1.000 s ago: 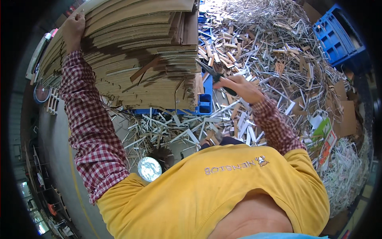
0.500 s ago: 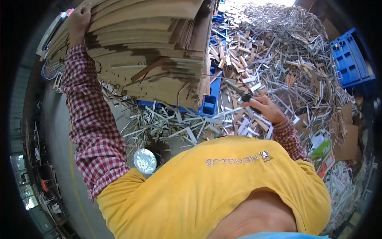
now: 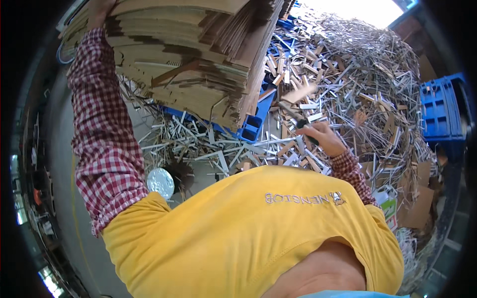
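Observation:
My left hand [image 3: 101, 12] reaches to the far left edge of a tall stack of brown cardboard sheets [image 3: 174, 82]. The picture's edge cuts off its fingers. To the right of the stack, my right hand [image 3: 323, 137] is closed round the dark handle of a hand tool [image 3: 304, 127] with a narrow metal shaft, smeared by motion. The shaft points up and left, apart from the stack's right side. A tan cardboard strip [image 3: 299, 93] shows blurred just above the shaft. The stack's near face is uneven, with dark slits and a loose flap.
Blue plastic pallet [image 3: 252, 128] sits under the stack. Cardboard and white strip offcuts [image 3: 348, 84] are heaped to the right, up to a blue crate [image 3: 443, 109]. A round silvery disc [image 3: 160, 183] lies near my left elbow. A white-and-green container [image 3: 387, 202] stands at right.
My right hand's tool has drawn away from the stack's side, and a blurred tan strip now shows above it. The view has shifted; my left hand sits higher, partly out of the picture.

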A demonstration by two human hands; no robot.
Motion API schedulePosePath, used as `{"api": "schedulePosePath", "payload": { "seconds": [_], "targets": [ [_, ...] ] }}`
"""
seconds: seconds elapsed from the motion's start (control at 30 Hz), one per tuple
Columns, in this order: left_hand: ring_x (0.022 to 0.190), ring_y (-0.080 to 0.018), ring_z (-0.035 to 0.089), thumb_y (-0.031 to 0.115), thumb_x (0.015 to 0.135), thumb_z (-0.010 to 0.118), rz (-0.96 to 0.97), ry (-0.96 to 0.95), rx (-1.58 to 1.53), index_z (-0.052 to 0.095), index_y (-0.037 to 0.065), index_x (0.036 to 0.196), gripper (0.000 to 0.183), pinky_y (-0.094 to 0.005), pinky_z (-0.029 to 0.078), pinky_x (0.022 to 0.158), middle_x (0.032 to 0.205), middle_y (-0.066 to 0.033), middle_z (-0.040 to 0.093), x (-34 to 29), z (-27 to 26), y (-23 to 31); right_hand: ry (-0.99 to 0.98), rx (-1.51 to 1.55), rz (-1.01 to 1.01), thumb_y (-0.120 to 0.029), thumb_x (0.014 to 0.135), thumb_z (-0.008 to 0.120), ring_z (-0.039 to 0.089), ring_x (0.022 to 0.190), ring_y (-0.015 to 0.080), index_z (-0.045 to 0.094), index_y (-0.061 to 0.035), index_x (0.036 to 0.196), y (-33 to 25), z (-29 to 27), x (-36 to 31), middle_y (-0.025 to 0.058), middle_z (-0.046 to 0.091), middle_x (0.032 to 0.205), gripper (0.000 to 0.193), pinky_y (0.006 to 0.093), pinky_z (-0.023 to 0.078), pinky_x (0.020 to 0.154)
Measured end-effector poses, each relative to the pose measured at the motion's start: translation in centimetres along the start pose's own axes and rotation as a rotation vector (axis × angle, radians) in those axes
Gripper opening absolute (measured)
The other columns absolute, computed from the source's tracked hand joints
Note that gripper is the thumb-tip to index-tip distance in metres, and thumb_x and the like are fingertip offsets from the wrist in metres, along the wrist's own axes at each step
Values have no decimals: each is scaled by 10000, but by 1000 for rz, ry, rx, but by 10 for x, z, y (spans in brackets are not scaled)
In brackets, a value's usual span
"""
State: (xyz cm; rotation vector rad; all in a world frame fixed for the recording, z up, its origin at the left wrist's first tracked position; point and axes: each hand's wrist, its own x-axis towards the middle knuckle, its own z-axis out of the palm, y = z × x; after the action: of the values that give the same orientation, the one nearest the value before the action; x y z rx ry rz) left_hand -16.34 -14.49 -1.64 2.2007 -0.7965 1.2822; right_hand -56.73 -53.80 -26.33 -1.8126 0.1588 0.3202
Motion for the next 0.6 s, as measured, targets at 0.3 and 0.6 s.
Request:
{"api": "schedulePosePath", "payload": {
  "seconds": [0.3, 0.6],
  "targets": [
    [391, -146, 140, 176, 870, 475, -182, -111, -101, 276, 81, 516, 417, -312, 210, 405, 464, -24, 146, -1, 6, -3, -108, -43, 3, -355, 864, 418, 384, 537, 81, 627, -9, 872, -79, 56, 59, -7, 449, 598, 404, 225, 310, 499],
    [483, -198, 362, 203, 835, 508, -169, -21, 127, 424, 8, 629, 296, -360, 327, 483, 554, -137, 350, 0, 8, -16, 150, 139, 199, -229, 819, 511, 450, 536, 54, 580, 11, 621, 10, 11, -25, 9, 518, 554, 318, 218, 344, 490]
  ]
}}
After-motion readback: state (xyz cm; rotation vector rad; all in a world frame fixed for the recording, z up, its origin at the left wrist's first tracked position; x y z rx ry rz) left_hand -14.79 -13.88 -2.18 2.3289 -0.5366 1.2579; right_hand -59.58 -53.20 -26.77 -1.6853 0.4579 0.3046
